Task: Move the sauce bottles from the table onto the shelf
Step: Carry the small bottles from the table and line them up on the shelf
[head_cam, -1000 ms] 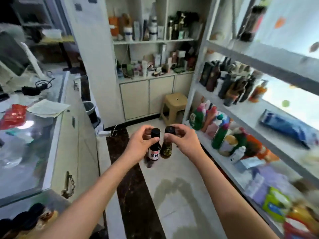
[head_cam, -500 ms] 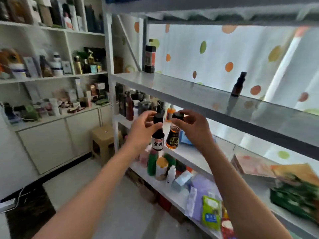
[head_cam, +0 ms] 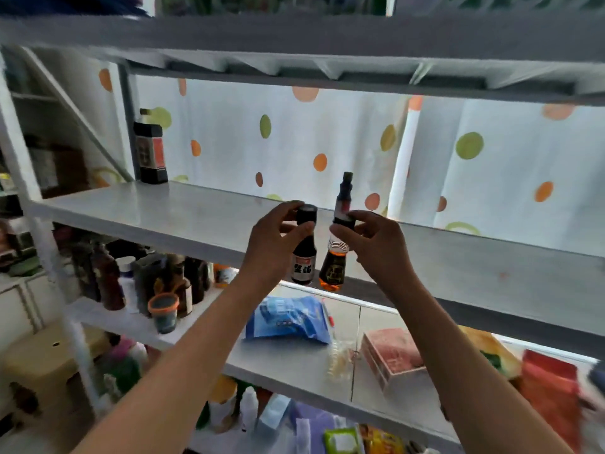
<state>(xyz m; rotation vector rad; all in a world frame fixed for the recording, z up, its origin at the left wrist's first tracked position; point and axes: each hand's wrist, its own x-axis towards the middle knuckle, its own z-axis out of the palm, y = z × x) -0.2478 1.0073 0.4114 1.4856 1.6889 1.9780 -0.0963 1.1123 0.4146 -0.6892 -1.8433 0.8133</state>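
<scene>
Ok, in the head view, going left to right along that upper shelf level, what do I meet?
Tall dark bottle standing at the shelf's left end → left hand → dark sauce bottle → amber sauce bottle → right hand.

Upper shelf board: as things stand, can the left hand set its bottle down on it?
Probably yes. The left hand grips the dark sauce bottle by its cap in front of the upper shelf board, whose surface nearby is bare; the bottle's base hangs below the edge, so it needs lifting.
</scene>
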